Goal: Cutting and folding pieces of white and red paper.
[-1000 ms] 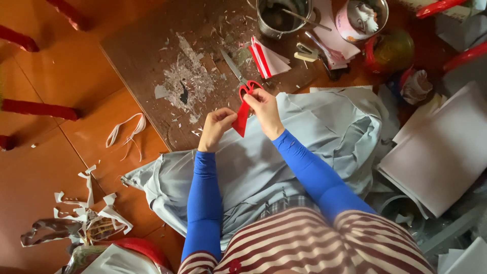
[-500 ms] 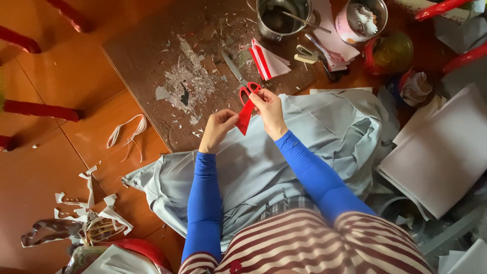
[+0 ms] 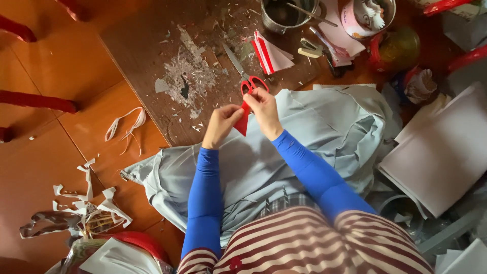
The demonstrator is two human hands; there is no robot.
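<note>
Both hands meet over the near edge of a dark, worn table (image 3: 152,56), each pinching the same small piece of red paper (image 3: 242,124), a narrow folded wedge whose point hangs down toward the person. The left hand (image 3: 221,125) grips its left edge between thumb and fingers, closed on the paper; the right hand (image 3: 264,109) grips the upper right part the same way, fingers curled in. The paper is held in the air above a pale grey-blue cloth (image 3: 304,137) that lies spread and rumpled across the person's lap and against the table edge. Just beyond the hands, on the table, lies a pair of scissors (image 3: 243,73) with red handles and steel blades pointing away; the handles sit very close to the right hand's knuckles, and whether they touch cannot be told. Beside the scissors lies a small stack of folded red and white paper (image 3: 271,53). Farther back stand a metal pot (image 3: 289,12) with a stick resting in it and a round tin (image 3: 368,18). The table bears a patch of pale scraps and flaked surface (image 3: 185,76). On the orange floor (image 3: 61,152) to the left lie curled white paper strips (image 3: 124,124) and a heap of white offcuts (image 3: 83,203). To the right lies a pile of large white sheets (image 3: 441,152).
</note>
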